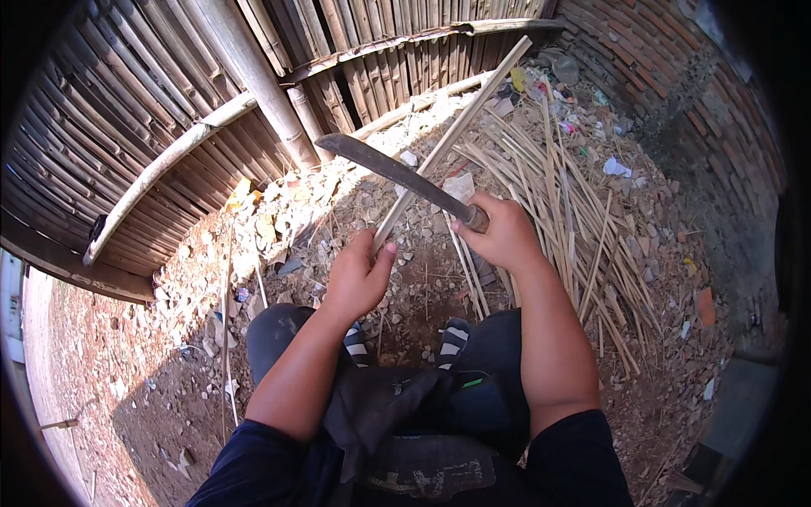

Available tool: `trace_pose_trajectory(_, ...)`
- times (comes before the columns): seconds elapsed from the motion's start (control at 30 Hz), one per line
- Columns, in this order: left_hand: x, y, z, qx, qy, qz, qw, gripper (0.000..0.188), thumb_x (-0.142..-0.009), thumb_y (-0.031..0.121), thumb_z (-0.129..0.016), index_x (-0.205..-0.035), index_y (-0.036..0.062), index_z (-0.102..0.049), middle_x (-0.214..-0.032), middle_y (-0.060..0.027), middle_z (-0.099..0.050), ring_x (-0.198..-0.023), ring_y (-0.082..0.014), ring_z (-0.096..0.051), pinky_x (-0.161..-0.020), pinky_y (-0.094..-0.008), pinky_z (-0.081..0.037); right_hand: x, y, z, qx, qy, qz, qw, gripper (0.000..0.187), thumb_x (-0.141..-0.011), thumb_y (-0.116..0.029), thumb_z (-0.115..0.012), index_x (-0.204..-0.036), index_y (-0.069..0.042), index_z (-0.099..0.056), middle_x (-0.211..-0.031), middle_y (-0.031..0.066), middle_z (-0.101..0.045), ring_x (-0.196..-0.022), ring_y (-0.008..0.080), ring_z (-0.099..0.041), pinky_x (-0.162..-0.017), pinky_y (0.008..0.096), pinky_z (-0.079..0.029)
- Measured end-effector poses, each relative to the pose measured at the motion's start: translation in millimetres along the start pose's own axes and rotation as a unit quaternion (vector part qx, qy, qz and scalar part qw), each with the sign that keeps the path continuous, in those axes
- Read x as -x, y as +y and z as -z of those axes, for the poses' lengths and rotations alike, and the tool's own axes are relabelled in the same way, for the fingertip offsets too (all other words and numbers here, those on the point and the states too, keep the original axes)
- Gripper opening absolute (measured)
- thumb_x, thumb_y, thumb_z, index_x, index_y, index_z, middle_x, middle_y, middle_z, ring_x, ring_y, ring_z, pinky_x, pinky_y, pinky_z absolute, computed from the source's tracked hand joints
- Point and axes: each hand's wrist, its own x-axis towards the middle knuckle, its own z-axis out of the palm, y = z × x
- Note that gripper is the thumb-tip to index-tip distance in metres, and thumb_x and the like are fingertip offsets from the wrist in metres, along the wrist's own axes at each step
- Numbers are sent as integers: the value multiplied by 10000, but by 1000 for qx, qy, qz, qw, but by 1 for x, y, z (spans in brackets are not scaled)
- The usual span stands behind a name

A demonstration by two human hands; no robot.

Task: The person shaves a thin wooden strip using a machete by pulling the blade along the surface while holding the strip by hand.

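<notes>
My left hand [358,272] is closed around the lower end of a long pale bamboo strip [465,118], which slants up and away to the right. In my right hand [503,232] is the handle of a machete [397,173] with a dark, slightly curved blade. The blade points to the far left and passes over the strip, crossing it above my left hand; whether the two touch I cannot tell. Both hands are held in front of my knees. A large pile of split bamboo strips [583,228] lies on the ground at the right.
A bamboo fence [144,110] runs along the far left, with a thick bamboo post [258,80]. A brick wall [667,93] stands at the right. Stones, litter and a white scrap [617,168] cover the ground. Thin strips [226,329] lie left of my knees.
</notes>
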Motion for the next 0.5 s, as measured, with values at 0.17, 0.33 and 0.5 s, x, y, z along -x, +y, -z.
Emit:
trace_pose_trajectory(0.17, -8, -13, -6, 56, 25, -13, 998, 378, -1003, 309, -631, -1194, -17, -627, -841, -181, -679, -747, -323, -674, -675, -422, -509, 0, -8, 0, 2, -29, -15, 999, 329, -789, -367, -814, -983, -119, -718, -718, 162, -670, -733, 398, -675, -659, 484, -519)
trace_pose_trajectory(0.33, -15, -5, 8, 59, 40, -48, 996, 351, -1012, 304, -614, -1165, -10, -650, -855, -177, -666, -774, -337, -670, -717, -437, -511, 1, -7, -6, -21, 12, 1, 1000, 275, -786, -310, -809, -950, -115, -706, -731, 152, -675, -736, 383, -680, -658, 490, -519)
trace_pose_trajectory(0.5, -8, -6, 9, -89, -8, -66, 994, 311, -1024, 296, -595, -1095, -4, -635, -876, -207, -659, -803, -421, -647, -757, -478, -507, -1, -8, -12, -10, -1, 5, 1000, 256, -795, -260, -810, -953, -90, -702, -734, 162, -673, -715, 375, -676, -651, 456, -513)
